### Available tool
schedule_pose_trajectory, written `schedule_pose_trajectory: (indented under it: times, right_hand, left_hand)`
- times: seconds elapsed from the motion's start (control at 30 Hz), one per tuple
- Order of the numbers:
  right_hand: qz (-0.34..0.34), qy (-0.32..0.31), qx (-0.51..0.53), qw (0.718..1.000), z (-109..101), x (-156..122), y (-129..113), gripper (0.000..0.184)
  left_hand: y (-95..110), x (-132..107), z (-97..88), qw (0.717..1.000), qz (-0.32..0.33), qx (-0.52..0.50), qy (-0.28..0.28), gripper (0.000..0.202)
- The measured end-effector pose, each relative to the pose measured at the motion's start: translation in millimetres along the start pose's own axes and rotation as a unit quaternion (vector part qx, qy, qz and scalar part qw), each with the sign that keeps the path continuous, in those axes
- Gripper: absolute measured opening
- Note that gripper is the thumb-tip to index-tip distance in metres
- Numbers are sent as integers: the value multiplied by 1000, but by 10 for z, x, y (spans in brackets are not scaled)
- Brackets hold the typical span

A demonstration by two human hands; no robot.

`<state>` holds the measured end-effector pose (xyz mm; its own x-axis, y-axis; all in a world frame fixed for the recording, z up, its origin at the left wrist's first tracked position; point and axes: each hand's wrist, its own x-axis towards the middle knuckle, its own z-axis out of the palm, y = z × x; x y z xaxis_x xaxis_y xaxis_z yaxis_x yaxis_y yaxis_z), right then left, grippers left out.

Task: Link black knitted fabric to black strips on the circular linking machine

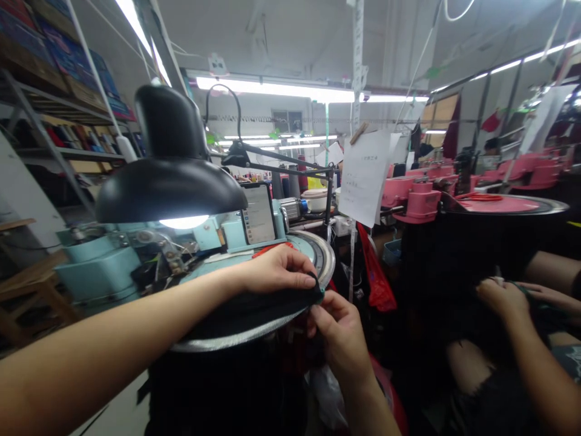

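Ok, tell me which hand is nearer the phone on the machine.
Left. The left hand sits just below the phone, on the black fabric; the right hand is farther below and off to its right.

Above the black knitted fabric (pixel 254 318), my left hand (pixel 275 272) has free air up to the black dome-shaped metal lamp (pixel 170 188), which overhangs the pale blue machine (pixel 97 272). Past my right hand (pixel 340 333), a white paper sheet (pixel 363 175) and red plastic bag (pixel 374 269) narrow the gap.

view: head-worn | facing: forward and down | range: near left hand (pixel 272 270), right hand (pixel 340 336)
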<state>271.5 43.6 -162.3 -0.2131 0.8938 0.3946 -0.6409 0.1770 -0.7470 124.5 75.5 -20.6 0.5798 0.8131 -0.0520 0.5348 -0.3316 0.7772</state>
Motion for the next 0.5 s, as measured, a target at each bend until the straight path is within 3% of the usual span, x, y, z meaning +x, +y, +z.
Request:
schedule_pose_trajectory:
  times: [0.13,0.3,0.5]
  right_hand:
    - [9,-12,10,1000,-30,26,51,21]
    - [-25,31,-13,999,-45,56,-21,22]
    - [-73,40,-191,978,15,-38,-274,25]
  left_hand:
    - [-9,4,-5,1000,4,9,0,41]
    - [-30,4,-14,1000,7,15,-1,40]
    - [30,-18,-19,997,71,13,16,34]
